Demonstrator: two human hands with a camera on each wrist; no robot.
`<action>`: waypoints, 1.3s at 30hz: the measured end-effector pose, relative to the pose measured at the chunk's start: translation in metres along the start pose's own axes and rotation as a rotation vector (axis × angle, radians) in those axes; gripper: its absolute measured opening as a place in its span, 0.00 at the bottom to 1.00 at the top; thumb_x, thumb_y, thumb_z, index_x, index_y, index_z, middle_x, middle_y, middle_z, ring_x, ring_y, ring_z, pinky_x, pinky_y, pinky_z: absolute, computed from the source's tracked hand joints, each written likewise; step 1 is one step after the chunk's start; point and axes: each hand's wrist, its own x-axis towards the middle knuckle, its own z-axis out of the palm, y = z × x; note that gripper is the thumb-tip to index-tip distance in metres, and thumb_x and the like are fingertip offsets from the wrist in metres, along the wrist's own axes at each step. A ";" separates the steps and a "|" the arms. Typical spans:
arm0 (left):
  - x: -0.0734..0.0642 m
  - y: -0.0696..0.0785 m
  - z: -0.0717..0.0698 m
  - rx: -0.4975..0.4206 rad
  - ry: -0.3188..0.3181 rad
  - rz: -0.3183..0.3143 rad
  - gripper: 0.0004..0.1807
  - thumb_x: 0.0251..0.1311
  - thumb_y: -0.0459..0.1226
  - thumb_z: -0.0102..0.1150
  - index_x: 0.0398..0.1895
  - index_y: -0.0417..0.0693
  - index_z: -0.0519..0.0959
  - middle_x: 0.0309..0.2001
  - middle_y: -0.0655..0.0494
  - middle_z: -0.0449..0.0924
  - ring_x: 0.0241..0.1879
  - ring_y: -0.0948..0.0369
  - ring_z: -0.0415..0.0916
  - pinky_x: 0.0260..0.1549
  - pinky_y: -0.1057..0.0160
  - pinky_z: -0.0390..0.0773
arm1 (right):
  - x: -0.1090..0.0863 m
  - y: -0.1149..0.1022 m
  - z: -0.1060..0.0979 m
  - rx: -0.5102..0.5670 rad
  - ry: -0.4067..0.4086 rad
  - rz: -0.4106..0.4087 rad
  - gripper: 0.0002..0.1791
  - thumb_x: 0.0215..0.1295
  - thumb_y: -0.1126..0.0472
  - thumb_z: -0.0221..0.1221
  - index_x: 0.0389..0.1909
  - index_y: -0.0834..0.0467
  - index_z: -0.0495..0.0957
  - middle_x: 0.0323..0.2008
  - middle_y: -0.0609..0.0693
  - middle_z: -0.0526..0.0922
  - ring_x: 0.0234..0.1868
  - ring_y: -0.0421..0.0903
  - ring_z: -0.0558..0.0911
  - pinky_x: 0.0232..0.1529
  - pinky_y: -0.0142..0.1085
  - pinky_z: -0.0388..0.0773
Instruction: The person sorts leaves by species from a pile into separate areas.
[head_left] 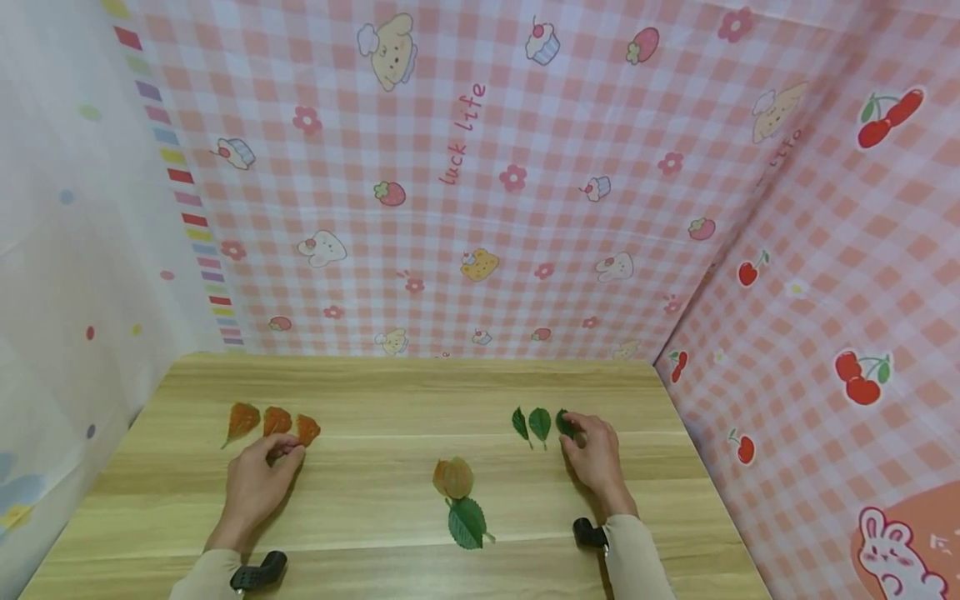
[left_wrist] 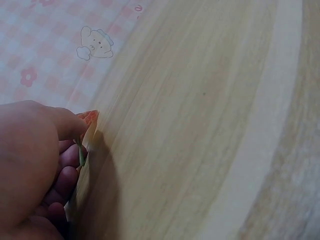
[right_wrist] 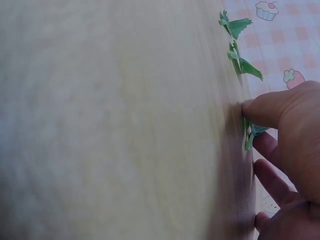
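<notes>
On the left of the table, three fan-shaped orange leaves lie in a row. My left hand [head_left: 258, 483] bends over the rightmost orange leaf [head_left: 307, 429]; in the left wrist view, thumb and fingers pinch it by its green stem [left_wrist: 81, 154]. Three green leaves form another row on the right, two of them the narrow leaf [head_left: 520, 423] and the broader leaf [head_left: 539, 423]. With thumb and forefinger, my right hand [head_left: 597, 454] pinches the rightmost green leaf [head_left: 564, 423], close to the tabletop. Its other fingers rest near the table in the right wrist view.
Between the hands, nearer me, two overlapping orange-brown leaves [head_left: 455, 478] lie above a large serrated green leaf [head_left: 467, 523]. The wooden table [head_left: 390, 408] meets a pink checked cloth [head_left: 450, 217] at the back and another patterned cloth [head_left: 795, 333] on the right.
</notes>
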 end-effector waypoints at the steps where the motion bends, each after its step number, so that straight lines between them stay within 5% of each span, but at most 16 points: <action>1: 0.000 0.000 0.000 -0.001 0.000 0.001 0.07 0.73 0.36 0.74 0.48 0.42 0.92 0.43 0.47 0.94 0.46 0.50 0.89 0.44 0.72 0.75 | 0.000 0.000 0.000 0.001 0.000 -0.004 0.20 0.70 0.72 0.73 0.62 0.64 0.88 0.50 0.64 0.93 0.55 0.65 0.87 0.72 0.64 0.71; 13: -0.001 0.001 -0.001 0.000 -0.001 0.015 0.08 0.73 0.36 0.75 0.49 0.41 0.91 0.44 0.46 0.95 0.47 0.46 0.90 0.44 0.68 0.78 | 0.001 0.002 0.000 0.016 -0.023 -0.001 0.28 0.68 0.73 0.74 0.69 0.64 0.84 0.48 0.65 0.92 0.57 0.67 0.86 0.76 0.66 0.69; 22: -0.003 0.001 -0.003 -0.004 -0.031 0.005 0.15 0.73 0.39 0.75 0.55 0.39 0.90 0.50 0.43 0.94 0.52 0.44 0.89 0.47 0.72 0.75 | -0.001 0.002 -0.006 0.078 -0.076 0.099 0.41 0.73 0.67 0.73 0.83 0.62 0.69 0.59 0.67 0.87 0.68 0.70 0.79 0.79 0.69 0.68; 25: -0.006 0.002 -0.006 -0.012 -0.062 -0.012 0.22 0.73 0.41 0.74 0.63 0.36 0.87 0.56 0.39 0.91 0.56 0.42 0.87 0.52 0.65 0.77 | -0.004 0.002 -0.010 0.106 -0.076 0.114 0.42 0.73 0.64 0.74 0.84 0.62 0.67 0.62 0.68 0.85 0.69 0.70 0.80 0.79 0.70 0.68; 31: -0.016 0.008 -0.011 -0.041 -0.095 -0.003 0.35 0.77 0.44 0.72 0.77 0.33 0.74 0.67 0.29 0.81 0.65 0.34 0.80 0.63 0.35 0.76 | -0.014 0.003 -0.018 0.134 -0.055 0.128 0.44 0.74 0.59 0.74 0.85 0.61 0.65 0.71 0.69 0.79 0.75 0.69 0.78 0.81 0.68 0.69; 39: -0.041 0.033 -0.003 -0.109 0.045 0.091 0.33 0.68 0.33 0.76 0.73 0.31 0.77 0.70 0.28 0.79 0.68 0.32 0.75 0.65 0.27 0.73 | -0.030 -0.010 -0.026 0.112 -0.026 0.025 0.39 0.77 0.58 0.73 0.83 0.63 0.69 0.76 0.67 0.77 0.78 0.70 0.75 0.78 0.71 0.71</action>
